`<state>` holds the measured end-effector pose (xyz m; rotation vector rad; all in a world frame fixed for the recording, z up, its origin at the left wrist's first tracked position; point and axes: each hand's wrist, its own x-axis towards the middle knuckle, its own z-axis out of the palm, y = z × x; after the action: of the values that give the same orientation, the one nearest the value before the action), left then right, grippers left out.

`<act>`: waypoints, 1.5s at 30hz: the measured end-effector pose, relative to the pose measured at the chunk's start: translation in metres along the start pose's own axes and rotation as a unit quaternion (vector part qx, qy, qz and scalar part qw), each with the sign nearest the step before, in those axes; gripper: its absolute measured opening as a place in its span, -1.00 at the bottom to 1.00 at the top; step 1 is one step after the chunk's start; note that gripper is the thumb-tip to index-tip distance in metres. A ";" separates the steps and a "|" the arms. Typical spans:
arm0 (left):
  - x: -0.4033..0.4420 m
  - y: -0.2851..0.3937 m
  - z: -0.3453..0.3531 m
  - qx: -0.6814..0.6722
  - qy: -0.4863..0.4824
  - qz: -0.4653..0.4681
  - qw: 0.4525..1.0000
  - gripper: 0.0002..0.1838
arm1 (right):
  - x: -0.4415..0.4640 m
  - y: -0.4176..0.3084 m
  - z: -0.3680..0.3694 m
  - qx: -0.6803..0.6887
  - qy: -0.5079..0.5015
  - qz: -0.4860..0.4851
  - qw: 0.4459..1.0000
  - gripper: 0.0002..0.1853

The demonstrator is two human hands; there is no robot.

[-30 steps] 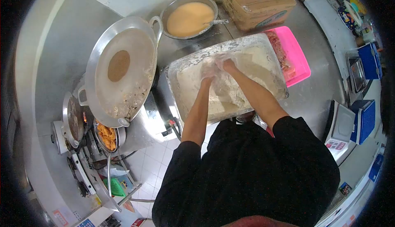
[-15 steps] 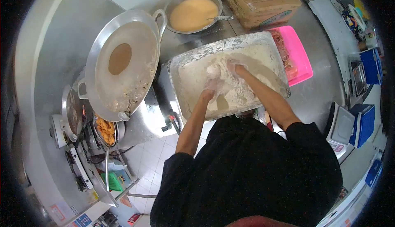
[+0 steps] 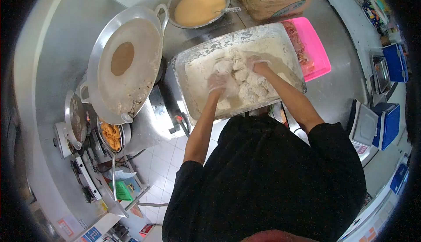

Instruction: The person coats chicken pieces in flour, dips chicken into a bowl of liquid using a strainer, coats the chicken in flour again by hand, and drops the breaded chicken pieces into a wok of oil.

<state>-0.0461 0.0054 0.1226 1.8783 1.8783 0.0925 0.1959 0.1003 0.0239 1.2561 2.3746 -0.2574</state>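
A large metal tray [image 3: 183,95] holds pale flour [image 3: 199,68], with several flour-coated lumps [image 3: 252,88] heaped near its middle. My left hand [image 3: 217,82], in a thin clear plastic glove, is down in the flour left of the heap, against a whitish coated lump [image 3: 224,66]. On the heap's other side, my right hand [image 3: 257,63] is also gloved and presses into the flour beside more coated pieces. Flour and the cloudy gloves hide the fingertips of both hands, so their grip does not show.
A pink tub [image 3: 319,51] of raw meat [image 3: 298,44] touches the tray's right side. Behind stand a bowl of orange-yellow liquid [image 3: 199,8] and cardboard boxes [image 3: 280,3]. Leftward are a big two-handled wok [image 3: 103,22], a strainer of fried food [image 3: 110,136] and a burner [image 3: 87,178].
My hands have moved apart, the left one leftward and the right one rightward. More coated lumps show between them. The whole view has shifted slightly.
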 end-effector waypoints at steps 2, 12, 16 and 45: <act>-0.006 0.010 -0.025 -0.153 -0.029 -0.183 0.971 -0.53 | -0.031 0.013 -0.025 0.195 -0.013 0.079 0.977 -0.51; -0.012 -0.013 0.054 -0.268 -0.022 0.040 0.962 -0.64 | -0.009 -0.002 0.022 0.323 0.182 -0.026 0.928 -0.48; -0.019 -0.016 0.017 -0.131 -0.069 0.033 0.988 -0.69 | -0.058 0.028 -0.026 0.521 0.068 0.053 0.849 -0.46; -0.051 0.030 0.037 -0.604 -0.247 -0.035 0.757 -0.58 | -0.017 -0.002 0.126 0.481 -0.036 -0.113 0.869 -0.62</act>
<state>-0.0074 -0.0518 0.1153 0.7797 1.0066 0.5706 0.2395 0.0412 -0.0798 1.2618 2.3490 -1.6882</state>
